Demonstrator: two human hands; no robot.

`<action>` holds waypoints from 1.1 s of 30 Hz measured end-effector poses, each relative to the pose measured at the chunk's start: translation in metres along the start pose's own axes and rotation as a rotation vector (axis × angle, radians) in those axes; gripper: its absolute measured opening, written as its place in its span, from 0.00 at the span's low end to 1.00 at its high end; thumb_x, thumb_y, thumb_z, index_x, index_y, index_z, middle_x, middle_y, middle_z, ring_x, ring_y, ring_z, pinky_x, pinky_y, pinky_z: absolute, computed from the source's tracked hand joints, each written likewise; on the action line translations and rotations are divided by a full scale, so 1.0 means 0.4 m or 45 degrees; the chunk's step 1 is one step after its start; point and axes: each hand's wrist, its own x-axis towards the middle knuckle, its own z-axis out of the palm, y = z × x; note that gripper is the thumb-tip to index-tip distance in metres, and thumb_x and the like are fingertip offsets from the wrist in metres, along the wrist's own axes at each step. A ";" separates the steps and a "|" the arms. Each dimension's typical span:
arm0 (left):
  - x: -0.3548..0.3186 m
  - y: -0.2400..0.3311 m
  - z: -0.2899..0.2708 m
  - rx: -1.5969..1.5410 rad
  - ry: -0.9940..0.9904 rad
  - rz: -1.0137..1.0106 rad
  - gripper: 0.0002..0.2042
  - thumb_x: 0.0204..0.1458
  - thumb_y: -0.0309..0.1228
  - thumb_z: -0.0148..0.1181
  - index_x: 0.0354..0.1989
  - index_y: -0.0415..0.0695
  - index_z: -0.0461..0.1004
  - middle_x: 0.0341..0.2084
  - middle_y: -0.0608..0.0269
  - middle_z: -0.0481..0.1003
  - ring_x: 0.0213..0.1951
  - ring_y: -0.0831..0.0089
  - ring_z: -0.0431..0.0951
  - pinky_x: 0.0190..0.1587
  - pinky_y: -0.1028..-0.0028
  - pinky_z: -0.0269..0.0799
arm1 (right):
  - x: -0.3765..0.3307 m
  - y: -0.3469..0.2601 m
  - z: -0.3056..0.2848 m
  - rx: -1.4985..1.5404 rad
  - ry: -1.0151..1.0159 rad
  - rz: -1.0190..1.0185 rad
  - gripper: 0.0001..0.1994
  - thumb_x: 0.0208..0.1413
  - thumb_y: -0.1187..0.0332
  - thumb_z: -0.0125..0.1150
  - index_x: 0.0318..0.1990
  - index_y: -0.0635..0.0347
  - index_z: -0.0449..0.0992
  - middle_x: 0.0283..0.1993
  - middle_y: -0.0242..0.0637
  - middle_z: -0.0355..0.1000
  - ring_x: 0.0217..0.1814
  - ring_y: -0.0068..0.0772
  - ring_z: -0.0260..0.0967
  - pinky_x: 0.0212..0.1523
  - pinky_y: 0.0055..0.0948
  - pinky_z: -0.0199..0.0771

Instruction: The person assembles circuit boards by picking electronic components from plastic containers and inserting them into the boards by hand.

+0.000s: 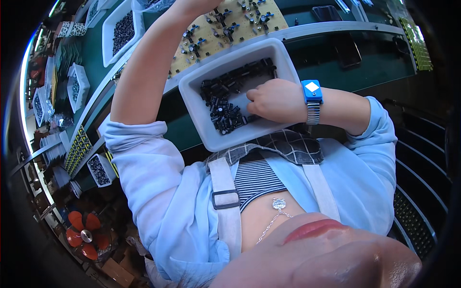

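A white plastic tray point(290, 72) rests tilted in front of my chest and holds many loose black cylindrical capacitors point(228, 115). My right hand point(276, 102) is inside its right part, fingers curled together and low among the capacitors. What lies between those fingertips is hidden. A blue wristband point(312, 91) with a metal strap circles my right wrist. Stretched forward over the far left side, my left hand point(199, 6) is at a tan circuit board point(242, 19) fitted with black capacitors and small blue parts. The top edge cuts off its fingers.
A metal rail point(336, 26) runs along the bench, between tray and board. A white bin point(108, 45) of dark parts stands at far left, with smaller bins point(99, 170) nearby. Dark phone-like slabs point(346, 49) lie right. An orange fan point(86, 235) is lower left.
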 end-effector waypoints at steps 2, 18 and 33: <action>0.020 -0.016 0.002 0.105 -0.043 -0.103 0.11 0.52 0.31 0.63 0.39 0.38 0.82 0.22 0.59 0.80 0.23 0.77 0.74 0.29 0.72 0.71 | 0.005 -0.001 0.002 0.039 -0.004 0.019 0.05 0.52 0.71 0.58 0.34 0.61 0.76 0.36 0.41 0.73 0.41 0.42 0.76 0.40 0.38 0.78; 0.026 -0.006 0.042 0.486 0.113 -0.031 0.13 0.50 0.38 0.64 0.33 0.40 0.83 0.26 0.46 0.79 0.31 0.53 0.81 0.37 0.62 0.75 | -0.005 -0.002 -0.024 0.047 -0.036 0.045 0.07 0.53 0.71 0.58 0.38 0.63 0.74 0.38 0.44 0.72 0.42 0.42 0.76 0.41 0.37 0.79; -0.007 -0.016 0.076 0.628 0.359 0.253 0.11 0.47 0.38 0.66 0.27 0.41 0.83 0.26 0.49 0.79 0.36 0.52 0.78 0.41 0.60 0.73 | -0.011 0.015 0.003 0.180 0.272 -0.018 0.10 0.51 0.74 0.59 0.41 0.61 0.75 0.42 0.42 0.72 0.48 0.41 0.72 0.47 0.36 0.75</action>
